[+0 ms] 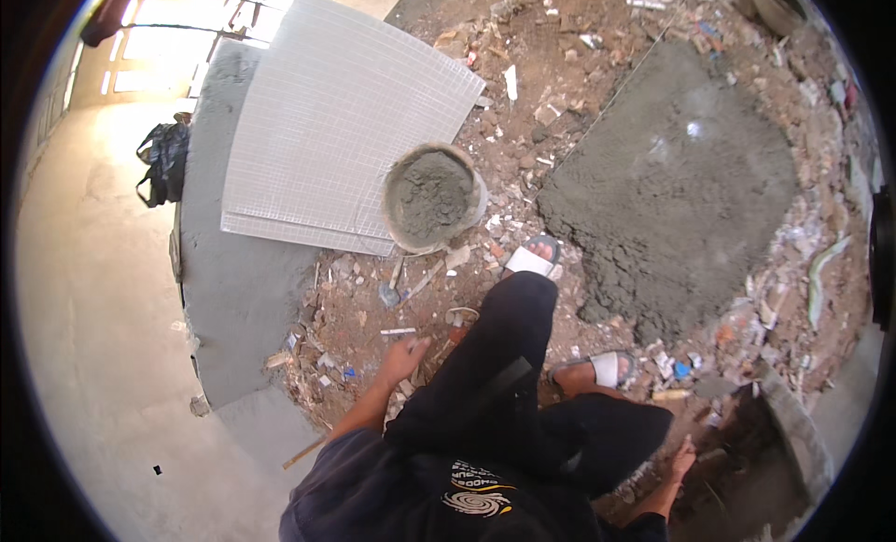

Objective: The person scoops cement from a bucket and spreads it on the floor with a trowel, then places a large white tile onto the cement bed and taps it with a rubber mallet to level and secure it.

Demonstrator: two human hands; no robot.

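My left hand hangs beside my left knee over the rubble, fingers loosely apart, with no object visible in it. A short white strip lies on the ground just beyond it. At lower right, my right hand is closed beside a dark hollow; anything inside its fingers is hidden. Ahead of my left foot stands a round bucket filled with grey wet mortar. A small tool with a pale handle and grey head lies near the bucket's base. Wet mortar spreads over the ground to the right.
Large pale grid-patterned sheets lie left of the bucket, partly over a grey cement strip. A black bag rests at its outer edge. Broken rubble surrounds the mortar. A taut string runs along its far left side.
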